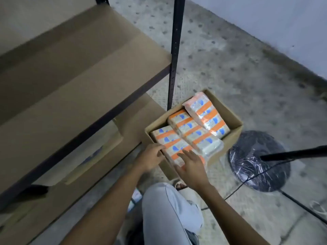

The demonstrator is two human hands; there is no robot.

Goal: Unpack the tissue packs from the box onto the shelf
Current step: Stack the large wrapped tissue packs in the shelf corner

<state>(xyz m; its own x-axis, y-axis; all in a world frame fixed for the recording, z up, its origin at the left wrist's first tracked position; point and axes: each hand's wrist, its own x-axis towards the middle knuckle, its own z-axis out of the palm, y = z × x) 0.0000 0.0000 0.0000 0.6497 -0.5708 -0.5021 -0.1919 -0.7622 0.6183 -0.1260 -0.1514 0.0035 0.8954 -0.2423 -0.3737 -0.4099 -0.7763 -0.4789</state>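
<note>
Fingers of my left hand (152, 157) rest on the near-left edge of the nearest tissue pack (172, 145), loosely curled, gripping nothing yet. Fingers of my right hand (192, 165) lie spread flat across that same pack's near end, open, not closed round it. Beyond my fingertips two more tissue packs (194, 133) fill the open cardboard box (233, 131) on the floor (230, 68). Left of my left fingers stands the shelf (70, 82), its boards bare cardboard-brown.
</note>
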